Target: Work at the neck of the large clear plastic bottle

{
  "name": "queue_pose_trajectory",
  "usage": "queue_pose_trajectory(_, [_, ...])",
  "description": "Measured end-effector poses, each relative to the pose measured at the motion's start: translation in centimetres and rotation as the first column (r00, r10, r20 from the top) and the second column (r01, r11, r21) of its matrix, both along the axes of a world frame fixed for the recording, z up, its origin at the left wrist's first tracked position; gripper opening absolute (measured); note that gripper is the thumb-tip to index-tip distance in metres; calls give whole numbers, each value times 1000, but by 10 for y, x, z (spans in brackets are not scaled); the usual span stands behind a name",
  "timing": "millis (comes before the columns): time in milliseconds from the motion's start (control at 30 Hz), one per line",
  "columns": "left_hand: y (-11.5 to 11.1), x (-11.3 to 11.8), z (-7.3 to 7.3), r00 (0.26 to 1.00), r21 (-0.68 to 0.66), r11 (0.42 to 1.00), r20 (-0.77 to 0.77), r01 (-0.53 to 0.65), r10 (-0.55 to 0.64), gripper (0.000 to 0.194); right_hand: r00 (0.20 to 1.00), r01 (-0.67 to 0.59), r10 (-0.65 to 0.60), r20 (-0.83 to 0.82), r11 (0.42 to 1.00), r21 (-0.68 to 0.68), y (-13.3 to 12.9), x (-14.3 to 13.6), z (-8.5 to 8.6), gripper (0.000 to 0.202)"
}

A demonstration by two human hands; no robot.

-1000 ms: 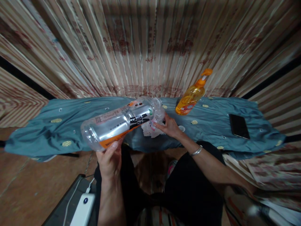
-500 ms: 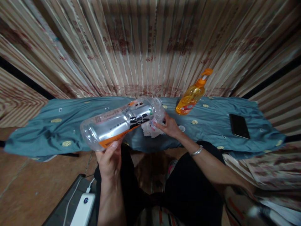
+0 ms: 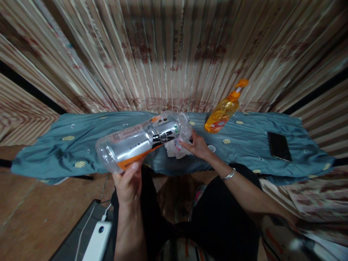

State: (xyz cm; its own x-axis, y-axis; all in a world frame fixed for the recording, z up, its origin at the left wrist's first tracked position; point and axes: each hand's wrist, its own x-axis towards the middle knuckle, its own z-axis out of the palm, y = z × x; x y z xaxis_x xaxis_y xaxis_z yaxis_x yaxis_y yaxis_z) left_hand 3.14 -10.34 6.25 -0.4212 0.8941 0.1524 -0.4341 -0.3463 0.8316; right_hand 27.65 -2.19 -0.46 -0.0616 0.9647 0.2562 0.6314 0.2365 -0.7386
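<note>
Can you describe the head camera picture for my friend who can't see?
The left hand holds a tilted, silver-labelled clear bottle, its neck by something clear at the right hand. An orange pump bottle and a flat black object rest on teal cloth.

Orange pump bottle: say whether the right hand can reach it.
Probably yes: nothing visible stands between the right hand and the orange pump bottle, though that hand seems occupied beside the clear bottle.

Left forearm (image 3: 129, 232): extends forward from bottom edge of view; wrist nearly straight. Left hand (image 3: 128, 185): closed in grip, thumb angled forward-right, fingers mostly hidden. Right forearm (image 3: 246, 188): reaches diagonally forward-left. Right hand (image 3: 199, 146): gripping, thumb pointing left. Hands apart, right farther forward.
</note>
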Motion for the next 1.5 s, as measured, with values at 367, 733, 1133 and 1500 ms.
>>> queue_pose_trajectory(367, [-1, 0, -1, 999, -3, 1000, 31, 16, -16, 51, 1000, 3, -3, 4, 1000, -9, 0, 0, 1, 64])
queue_pose_trajectory(733, [-3, 1, 1, 999, -12, 1000, 31, 8, -8, 49, 1000, 8, -8, 15, 1000, 1, -2, -2, 1, 59])
queue_pose_trajectory(1133, [-1, 2, -3, 999, -4, 1000, 46, -5, 6, 44, 1000, -7, 7, 5, 1000, -23, -3, -2, 4, 62])
queue_pose_trajectory(1500, [-3, 2, -3, 1000, -42, 999, 16, -25, 26, 56, 1000, 7, -6, 22, 1000, -25, -2, -1, 2, 60])
